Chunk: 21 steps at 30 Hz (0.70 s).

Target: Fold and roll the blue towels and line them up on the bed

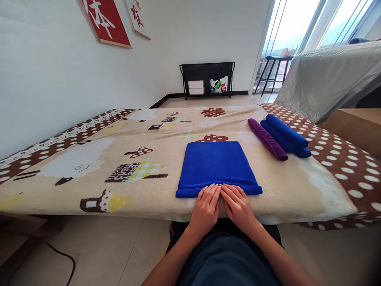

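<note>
A blue towel [216, 161] lies on the patterned blanket in front of me, its near edge turned into a thin roll and the rest flat. My left hand [207, 202] and my right hand [236, 201] meet at the middle of that roll, fingertips side by side on top. Both hands are closed over the roll; the thumbs are mostly hidden beneath the fingers. To the right of the flat towel, a rolled purple towel [267, 139] lies beside rolled blue towels [285, 133], and neither of my hands touches them.
The cream blanket [119, 131] with a brown dotted border covers the surface. A cardboard box [357, 127] and a covered bulky object [333, 75] stand on the right. Beyond the far edge are a black rack [206, 71] and a stool [272, 73]. A wall borders the left.
</note>
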Tool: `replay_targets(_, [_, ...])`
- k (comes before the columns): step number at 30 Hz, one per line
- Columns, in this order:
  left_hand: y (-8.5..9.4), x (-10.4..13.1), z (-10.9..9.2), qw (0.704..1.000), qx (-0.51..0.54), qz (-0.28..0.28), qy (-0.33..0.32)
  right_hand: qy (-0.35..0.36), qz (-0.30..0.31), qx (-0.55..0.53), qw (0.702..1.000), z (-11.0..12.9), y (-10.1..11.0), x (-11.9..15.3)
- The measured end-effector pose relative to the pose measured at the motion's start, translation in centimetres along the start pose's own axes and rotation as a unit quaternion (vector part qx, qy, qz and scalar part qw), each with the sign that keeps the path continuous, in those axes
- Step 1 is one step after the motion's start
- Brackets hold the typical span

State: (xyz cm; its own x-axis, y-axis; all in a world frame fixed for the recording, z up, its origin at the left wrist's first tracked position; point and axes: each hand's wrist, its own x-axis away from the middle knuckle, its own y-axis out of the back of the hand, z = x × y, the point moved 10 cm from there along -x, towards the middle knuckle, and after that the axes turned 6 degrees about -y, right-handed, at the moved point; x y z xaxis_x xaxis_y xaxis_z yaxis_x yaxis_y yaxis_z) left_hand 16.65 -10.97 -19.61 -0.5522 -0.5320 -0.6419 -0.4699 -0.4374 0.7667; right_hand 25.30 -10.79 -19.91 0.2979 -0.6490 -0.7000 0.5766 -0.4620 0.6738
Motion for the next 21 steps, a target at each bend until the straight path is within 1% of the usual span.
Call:
replay_targets(3, [0.3, 1.1, 1.8, 0.999, -0.022, 0.030, 0.001, -0.017, 0.031, 0.027, 0.999, -2.3, 0.7, 0.4])
replay_targets(8, [2.8, 4.5, 6.0, 0.997, -0.062, 0.032, 0.032, -0.053, 0.033, 0.068, 0.996, -7.2, 3.6, 2.4])
replay_targets(11, [4.2, 5.9, 7.9, 0.994, -0.086, 0.028, 0.061, -0.049, 0.051, 0.059, 0.996, -9.1, 4.5, 3.4])
replay_targets(13, [4.8, 6.5, 8.6, 0.993, -0.087, 0.033, 0.073, -0.041, 0.063, 0.044, 0.996, -9.8, 4.8, 3.8])
replay_targets(16, [5.1, 6.9, 9.3, 0.993, -0.067, 0.049, 0.082, -0.043, 0.068, 0.033, 0.996, -10.7, 5.3, 4.0])
replay_targets(21, [5.2, 7.1, 10.3, 0.993, -0.041, 0.056, 0.096, -0.070, 0.050, 0.058, 0.995, -12.2, 5.9, 4.2])
